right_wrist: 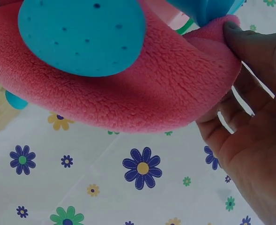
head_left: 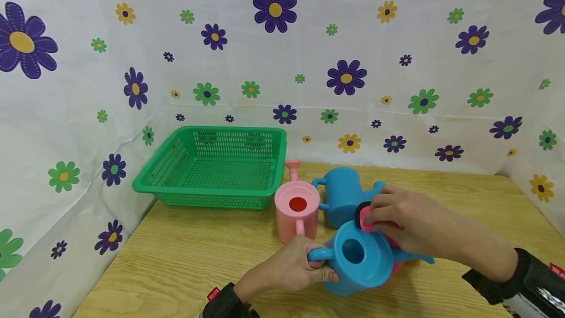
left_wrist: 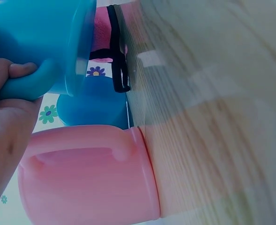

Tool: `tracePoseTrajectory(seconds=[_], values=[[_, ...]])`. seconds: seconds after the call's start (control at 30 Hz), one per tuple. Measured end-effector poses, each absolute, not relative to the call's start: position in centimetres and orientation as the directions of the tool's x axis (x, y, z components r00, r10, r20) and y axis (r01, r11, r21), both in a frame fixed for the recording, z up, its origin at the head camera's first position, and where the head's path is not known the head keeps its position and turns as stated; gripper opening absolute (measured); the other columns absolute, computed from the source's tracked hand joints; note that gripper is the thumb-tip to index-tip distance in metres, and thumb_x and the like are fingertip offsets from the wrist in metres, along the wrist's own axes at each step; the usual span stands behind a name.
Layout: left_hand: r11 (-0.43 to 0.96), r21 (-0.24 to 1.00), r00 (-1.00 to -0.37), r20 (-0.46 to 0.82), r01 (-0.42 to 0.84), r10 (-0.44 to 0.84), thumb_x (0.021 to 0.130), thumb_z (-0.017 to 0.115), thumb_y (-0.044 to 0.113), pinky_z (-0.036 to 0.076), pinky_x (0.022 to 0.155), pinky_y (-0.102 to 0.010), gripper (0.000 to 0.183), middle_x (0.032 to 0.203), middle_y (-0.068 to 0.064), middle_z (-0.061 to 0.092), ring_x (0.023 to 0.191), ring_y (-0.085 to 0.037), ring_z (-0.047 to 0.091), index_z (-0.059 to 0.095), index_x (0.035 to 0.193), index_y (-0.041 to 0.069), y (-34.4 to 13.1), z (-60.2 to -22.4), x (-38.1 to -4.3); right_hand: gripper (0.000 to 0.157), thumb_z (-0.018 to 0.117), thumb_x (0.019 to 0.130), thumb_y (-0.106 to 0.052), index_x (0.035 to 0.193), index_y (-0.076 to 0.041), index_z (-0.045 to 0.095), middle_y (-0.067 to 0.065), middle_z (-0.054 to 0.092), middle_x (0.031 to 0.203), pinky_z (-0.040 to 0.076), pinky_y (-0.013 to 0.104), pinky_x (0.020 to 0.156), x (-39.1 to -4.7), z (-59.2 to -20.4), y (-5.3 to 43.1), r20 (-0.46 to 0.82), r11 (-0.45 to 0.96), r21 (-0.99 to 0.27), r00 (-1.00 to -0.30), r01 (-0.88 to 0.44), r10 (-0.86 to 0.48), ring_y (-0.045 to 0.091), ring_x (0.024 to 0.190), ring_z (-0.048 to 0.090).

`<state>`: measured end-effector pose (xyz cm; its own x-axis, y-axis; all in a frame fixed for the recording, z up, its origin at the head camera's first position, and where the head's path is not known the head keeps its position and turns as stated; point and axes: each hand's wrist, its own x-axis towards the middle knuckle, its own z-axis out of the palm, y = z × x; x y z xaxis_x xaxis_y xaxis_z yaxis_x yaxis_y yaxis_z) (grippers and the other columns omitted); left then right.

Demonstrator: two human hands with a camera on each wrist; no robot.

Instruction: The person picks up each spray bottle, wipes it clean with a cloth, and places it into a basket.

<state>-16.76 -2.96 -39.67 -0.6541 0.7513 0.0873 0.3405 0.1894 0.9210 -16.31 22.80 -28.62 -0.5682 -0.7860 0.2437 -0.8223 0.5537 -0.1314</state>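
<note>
In the head view, the blue watering can (head_left: 371, 276) is right of centre in the lower half of the frame, with the left hand (head_left: 293, 264) curled round its handle (head_left: 321, 254) and the right hand (head_left: 399, 215) pinching a pink cloth (head_left: 366, 218) at its upper rim. Here's the danger, as I judge it: a hold on one side only could let the can twist if the cloth presses hard opposite, and a swing could clip the pink watering can (head_left: 284, 222) or the second blue can (head_left: 342, 190), both crowded close. Loose cloth could also snag on the spout (head_left: 414, 256) and tug out of the pinch. That spout aims at the right edge, dipping slightly; the long axis, handle to spout, runs nearly level across the frame (the green basket (head_left: 198, 192) stands well apart, left of centre).

Over to the left wrist view: the can fills the upper left corner, its base edge facing right, seemingly held off the wooden table (left_wrist: 212, 140). Fingers bend round the handle; some tips are cut off.

Now the right wrist view: the dotted sprinkler head (right_wrist: 84, 37) looms upper left, facing the lens, cloth bunched behind it. At right, thumb and fingers pinch the cloth's edge, lower fingers slightly spread.
</note>
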Motion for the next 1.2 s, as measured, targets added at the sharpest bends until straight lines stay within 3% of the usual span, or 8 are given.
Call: tracePoseTrajectory(seconds=[0.27,0.47,0.7,0.87,1.2], values=[[0.189,0.91,-0.671,0.121,0.37,0.732,0.084,0.074,0.017,0.029,0.055,-0.021,0.038,0.053,-0.001,0.029,0.049,-0.006,0.029,0.046,0.063,0.002,-2.9,-39.8,-16.9,0.02,0.079,0.079,-0.01,0.098,-0.015,0.076,-0.006,0.065,0.09,0.061,0.035,0.074,-15.7,-28.5,22.7,0.202,0.537,-0.188,-0.567,-0.823,-0.799,0.007,0.083,0.059],[0.181,0.903,-0.673,0.143,0.389,0.726,0.084,0.074,0.017,0.032,0.056,-0.02,0.033,0.055,-0.001,0.029,0.051,-0.005,0.03,0.051,0.066,0.002,-2.9,-40.0,-17.1,0.02,0.077,0.079,-0.004,0.098,-0.012,0.075,-0.003,0.063,0.092,0.061,0.033,0.074,-15.0,-28.5,22.5,0.193,0.462,-0.257,-0.513,-0.849,-0.836,0.008,0.084,0.06],[0.169,0.894,-0.673,0.177,0.415,0.718,0.085,0.073,0.017,0.035,0.058,-0.02,0.016,0.055,0.0,0.03,0.054,-0.002,0.035,0.067,0.085,0.002,-3.0,-40.2,-17.1,0.018,0.073,0.083,-0.005,0.094,-0.019,0.073,-0.009,0.062,0.087,0.059,0.028,0.072,-13.5,-28.4,22.2,0.121,0.42,-0.303,-0.471,-0.855,-0.874,0.005,0.083,0.054],[0.157,0.899,-0.675,0.182,0.409,0.715,0.086,0.072,0.016,0.032,0.055,-0.02,0.027,0.054,-0.001,0.03,0.05,-0.004,0.032,0.056,0.071,0.001,-2.9,-40.2,-17.1,0.015,0.071,0.086,-0.009,0.094,-0.022,0.072,-0.011,0.058,0.085,0.056,0.024,0.069,-12.5,-28.5,22.1,0.11,0.406,-0.312,-0.457,-0.859,-0.883,0.003,0.082,0.052],[0.146,0.927,-0.695,0.148,0.345,0.703,0.085,0.073,0.015,0.033,0.057,-0.021,0.042,0.053,-0.002,0.029,0.05,-0.006,0.032,0.042,0.063,-0.001,-3.3,-40.1,-17.2,0.018,0.071,0.085,-0.007,0.092,-0.023,0.071,-0.013,0.061,0.088,0.056,0.025,0.071,-11.9,-28.7,22.4,0.147,0.388,-0.311,-0.447,-0.868,-0.882,0.002,0.083,0.053]])
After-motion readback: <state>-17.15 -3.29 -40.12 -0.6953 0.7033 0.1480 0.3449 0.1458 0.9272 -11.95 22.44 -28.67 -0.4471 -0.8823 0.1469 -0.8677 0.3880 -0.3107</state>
